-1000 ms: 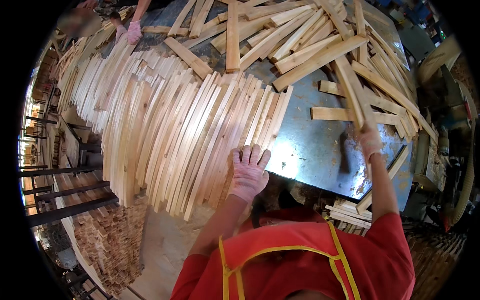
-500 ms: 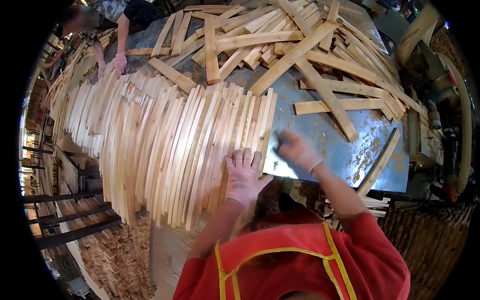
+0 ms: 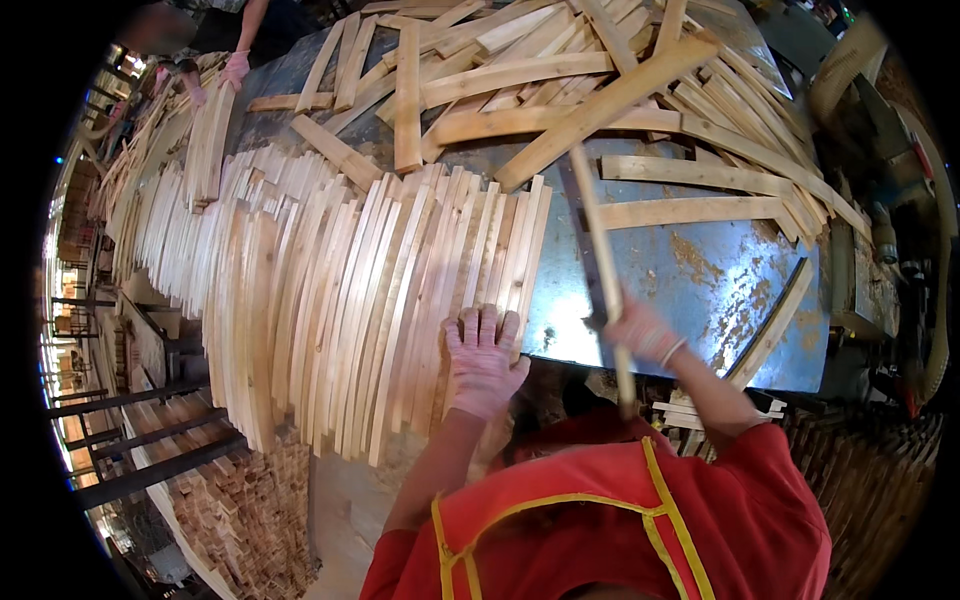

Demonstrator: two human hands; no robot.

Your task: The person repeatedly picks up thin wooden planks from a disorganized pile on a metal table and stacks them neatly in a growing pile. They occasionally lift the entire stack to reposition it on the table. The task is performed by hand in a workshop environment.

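Gloved, my left hand (image 3: pixel 483 362) lies flat with its fingers apart on the near right end of a long row of pale wooden slats (image 3: pixel 345 300), which stand packed side by side. To the right, over the metal tabletop, my right hand (image 3: pixel 643 333) is closed around a wooden slat (image 3: pixel 602 262). That slat is turned on its narrow edge and points from near my apron toward the pile, slightly blurred. It stands apart from the row. A dark shape beside it is blurred, and I cannot make it out.
A loose pile of boards (image 3: pixel 520 75) covers the far tabletop (image 3: pixel 690 265). One board (image 3: pixel 770 325) leans past the right edge. Stacked wood (image 3: pixel 245 510) stands below at left. Machinery and a hose (image 3: pixel 935 300) are at right. A co-worker's gloved hand (image 3: pixel 236 70) grips slats far left.
My right hand has taken up the slat that lay slanting on the right tabletop and brought it nearer. My left hand stays on the row. The co-worker has lifted some slats.
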